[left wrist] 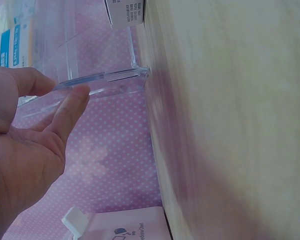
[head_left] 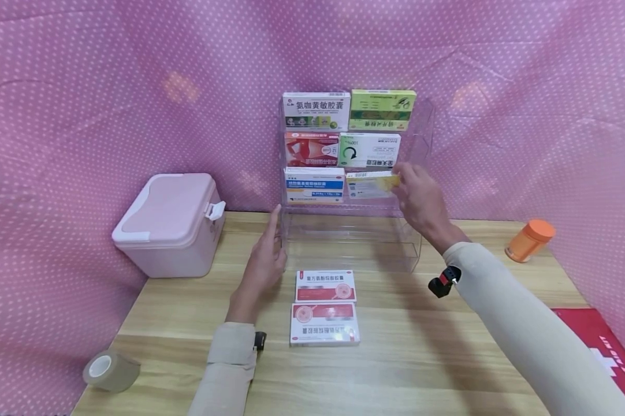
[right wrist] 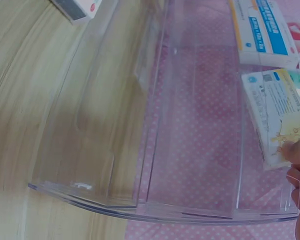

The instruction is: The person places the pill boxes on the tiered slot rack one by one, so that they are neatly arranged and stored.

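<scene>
A clear acrylic tiered rack (head_left: pixel 343 234) stands on the table with several medicine boxes on its upper tiers. My right hand (head_left: pixel 421 196) pinches the right end of a white and yellow medicine box (head_left: pixel 369 186), which sits slightly tilted on the third tier. Beside it is a blue and white box (head_left: pixel 314 186); in the right wrist view the thumb lies on the yellow end of the pinched box (right wrist: pixel 277 112). My left hand (head_left: pixel 263 260) is at the rack's left side, its fingers mostly straight and touching the clear side edge (left wrist: pixel 105 77).
Two red and white boxes (head_left: pixel 325 323) lie before the rack. A pink medicine chest (head_left: pixel 167 225) stands left, with a tape roll (head_left: pixel 112 371) nearer. At right are an orange bottle (head_left: pixel 531 240) and a red first aid bag (head_left: pixel 577 323). A pink dotted cloth (head_left: pixel 240 58) hangs behind.
</scene>
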Demonstrator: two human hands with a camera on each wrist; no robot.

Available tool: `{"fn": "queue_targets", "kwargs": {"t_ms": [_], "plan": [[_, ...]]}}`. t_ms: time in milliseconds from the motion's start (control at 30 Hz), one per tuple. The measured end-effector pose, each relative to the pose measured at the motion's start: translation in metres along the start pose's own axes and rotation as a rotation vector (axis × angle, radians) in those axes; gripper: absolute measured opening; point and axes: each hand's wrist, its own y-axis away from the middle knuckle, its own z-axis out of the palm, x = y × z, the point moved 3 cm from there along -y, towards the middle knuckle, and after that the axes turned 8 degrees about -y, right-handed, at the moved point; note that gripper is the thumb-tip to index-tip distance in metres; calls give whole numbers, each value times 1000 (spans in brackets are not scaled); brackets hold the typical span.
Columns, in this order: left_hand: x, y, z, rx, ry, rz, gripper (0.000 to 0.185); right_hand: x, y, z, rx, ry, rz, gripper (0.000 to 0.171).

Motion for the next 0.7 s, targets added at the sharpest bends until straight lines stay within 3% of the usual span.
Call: {"fn": "queue_targets", "kwargs": {"t_ms": [200, 367, 500, 700], "plan": [[2, 1, 0, 4, -2, -4, 112, 0, 4, 8, -43, 114, -21, 24], [1, 0, 1, 6, -12, -3, 112, -2, 10, 10, -68, 137, 3, 42], [1, 0, 1, 6, -22, -9, 112, -6, 15, 8, -41, 160, -71, 50], [0, -2, 1, 1, -23, -22, 113, -21, 31, 8, 58, 38, -90, 45]]}}
